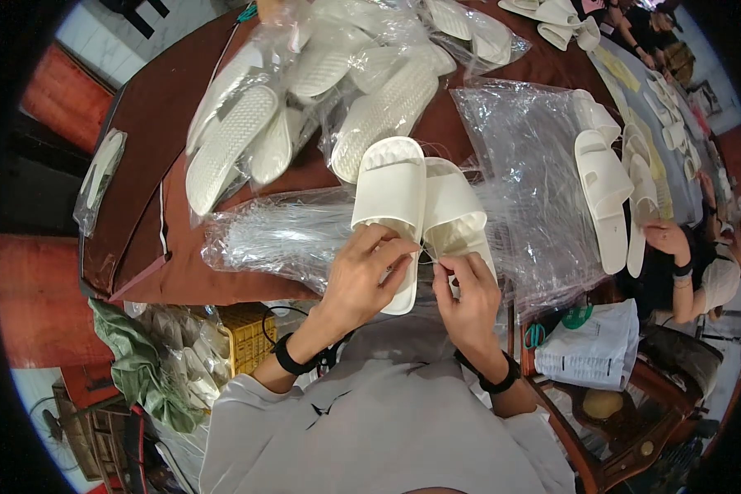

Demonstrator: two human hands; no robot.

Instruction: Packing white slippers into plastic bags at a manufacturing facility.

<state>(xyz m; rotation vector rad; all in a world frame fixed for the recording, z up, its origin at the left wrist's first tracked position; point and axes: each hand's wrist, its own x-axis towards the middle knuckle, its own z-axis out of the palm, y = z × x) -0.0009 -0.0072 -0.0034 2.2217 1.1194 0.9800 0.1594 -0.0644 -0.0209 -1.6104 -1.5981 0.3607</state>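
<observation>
Head view, centre frame: left hand closes on a pair of white slides over the brown table; right hand pinches their near edge. Keeping both soles aligned should ease bagging in the clear bags.

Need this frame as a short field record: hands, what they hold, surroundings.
left hand: grips the pair of white slide sandals from the left
right hand: pinches at the right sandal's inner edge
under sandals: stack of clear plastic bags
table: dark brown, holds bagged sandals
right side: another person's hand by loose sandals
</observation>
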